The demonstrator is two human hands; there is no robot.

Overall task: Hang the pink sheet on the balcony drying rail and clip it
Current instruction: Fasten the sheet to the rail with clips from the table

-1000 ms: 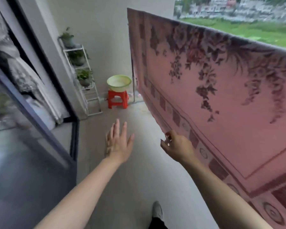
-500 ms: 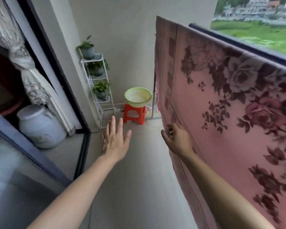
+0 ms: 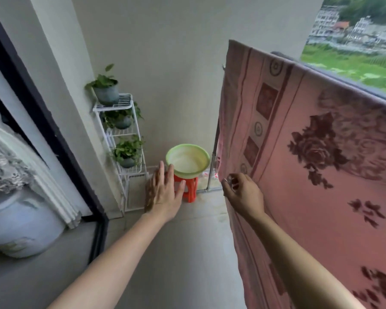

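The pink sheet [image 3: 316, 197] with dark rose prints hangs draped over the dark balcony rail [image 3: 352, 84] on the right. My right hand [image 3: 243, 195] is at the sheet's near vertical edge, fingers curled. Something small and pale shows at its fingertips; I cannot tell whether it is a clip or whether the hand grips the cloth. My left hand [image 3: 163, 195] is stretched forward with fingers spread, holding nothing, just in front of the basin and stool. No clip is clearly visible on the sheet.
A green basin [image 3: 187, 160] sits on a red stool [image 3: 188, 188] against the far wall. A white wire shelf [image 3: 125, 152] with three potted plants stands to its left. A dark door frame [image 3: 54, 134], a curtain and a pale jar [image 3: 18, 224] are at left.
The view has swung toward the far wall and closer to the basin. Both hands kept their poses, the right one staying along the sheet's edge.
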